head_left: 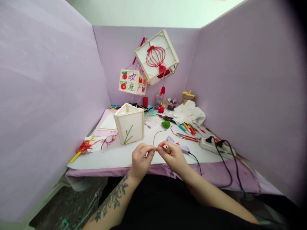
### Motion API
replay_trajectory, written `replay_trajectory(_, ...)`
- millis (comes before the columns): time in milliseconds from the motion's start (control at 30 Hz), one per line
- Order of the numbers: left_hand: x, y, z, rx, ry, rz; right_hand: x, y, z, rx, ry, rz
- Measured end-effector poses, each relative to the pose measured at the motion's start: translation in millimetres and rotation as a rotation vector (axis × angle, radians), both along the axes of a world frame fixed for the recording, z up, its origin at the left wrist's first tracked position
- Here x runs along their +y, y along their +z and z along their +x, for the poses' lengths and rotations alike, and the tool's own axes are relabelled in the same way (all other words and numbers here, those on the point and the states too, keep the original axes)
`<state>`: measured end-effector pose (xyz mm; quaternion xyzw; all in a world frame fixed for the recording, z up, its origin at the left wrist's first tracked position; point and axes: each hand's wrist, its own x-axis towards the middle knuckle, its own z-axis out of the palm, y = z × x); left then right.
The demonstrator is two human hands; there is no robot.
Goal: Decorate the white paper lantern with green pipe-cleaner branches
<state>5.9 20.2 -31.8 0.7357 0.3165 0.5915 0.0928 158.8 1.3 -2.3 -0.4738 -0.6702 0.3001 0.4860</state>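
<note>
My left hand [142,159] pinches the end of a green yarn [155,135], its fingertips meeting those of my right hand. My right hand [174,158] is closed around a red lighter [166,148] with a metal top; no flame shows. From the fingertips the yarn runs up to a green yarn ball [166,124]. Left of the hands stands a white-panelled lantern frame [130,126], upright, with green branch-like lines on its front panel.
Scissors [189,137], a lilac glue gun [181,147] and a power strip [213,146] with black cords lie right. Red yarn [83,146] is at the left. Two decorated lanterns hang above, the larger one [155,57] tilted. White crumpled sheeting [189,112] sits at the back right.
</note>
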Motion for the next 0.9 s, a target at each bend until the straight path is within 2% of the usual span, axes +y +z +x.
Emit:
replay_trajectory(267,1.4,-3.2,-0.5,0.038,-0.016,0.002,3.7,-4.2,0.5,0.077,-0.007,-0.050)
replay_trajectory(467,23.4,-14.1,-2.2,-0.026,0.120,-0.182,26.6,-20.0,7.2,0.204,0.007,-0.056)
replay_trajectory(633,34.9,-24.8,-3.5,-0.042,0.162,-0.229,32.0,-26.1,7.0,-0.053,-0.011,-0.042)
replay_trajectory(767,33.4,-25.2,-4.9,-0.060,0.182,-0.210,27.7,-28.5,0.1,-0.142,0.013,-0.029)
replay_trajectory(900,32.3,-23.7,-6.7,-0.072,0.192,-0.174,31.2,-27.1,-5.3,-0.372,-0.121,0.064)
